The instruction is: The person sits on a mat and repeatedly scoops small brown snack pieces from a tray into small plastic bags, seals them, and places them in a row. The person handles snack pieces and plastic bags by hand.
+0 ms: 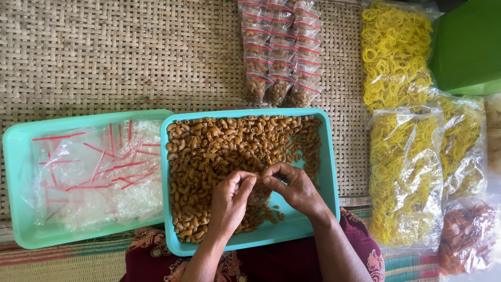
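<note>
Both hands met over the turquoise tray [329, 156] of brown macaroni snacks [219, 151]. The left hand [229, 201] and right hand [292, 185] pinched together on the top of a small clear bag [259, 193], fingertips touching. At nine o'clock lay a second tray [15, 156] of empty zip bags [99, 172]; at twelve, filled packets [279, 52]; at three, bagged yellow rubber bands [404, 177].
</note>
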